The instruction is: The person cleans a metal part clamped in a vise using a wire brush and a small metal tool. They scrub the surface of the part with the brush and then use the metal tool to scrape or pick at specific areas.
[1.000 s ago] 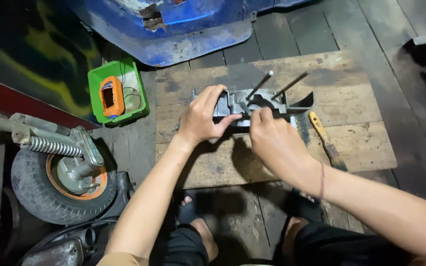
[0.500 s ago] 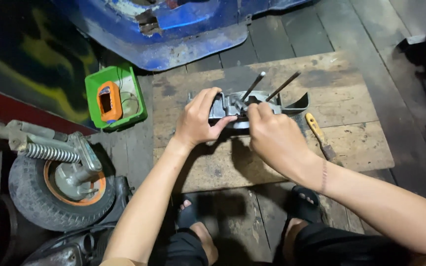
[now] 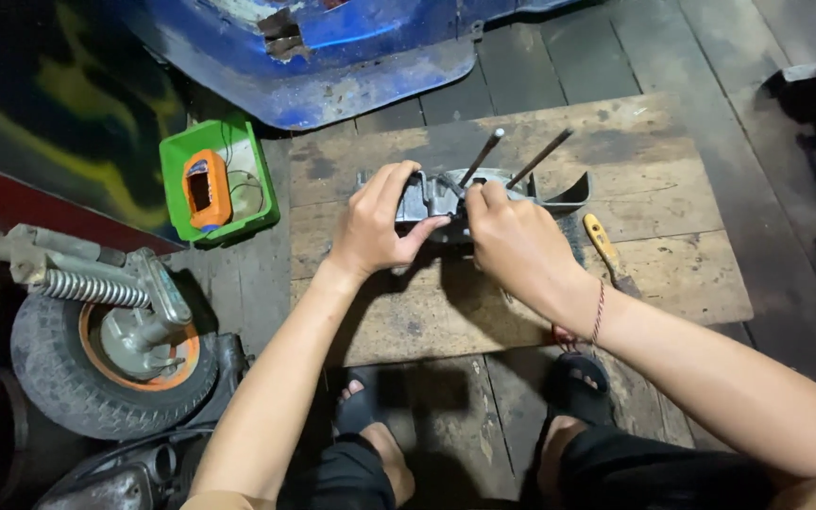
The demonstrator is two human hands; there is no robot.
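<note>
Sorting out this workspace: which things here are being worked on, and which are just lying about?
In hand:
- metal casing, gripped by the left hand
- right hand, fingers on the casing by the two studs
- wooden board under it

Lying about:
- brush on the board
- green tray with an orange part
- wheel
- blue body panel

Item count: one grey metal casing [image 3: 427, 200] on one wooden board [image 3: 672, 274]; two long studs [image 3: 481, 157] rising from the casing; one yellow-handled brush [image 3: 606, 247] at right; one green tray [image 3: 259, 189] holding one orange part [image 3: 204, 189]; one tyred wheel [image 3: 106, 364] at near left.
</note>
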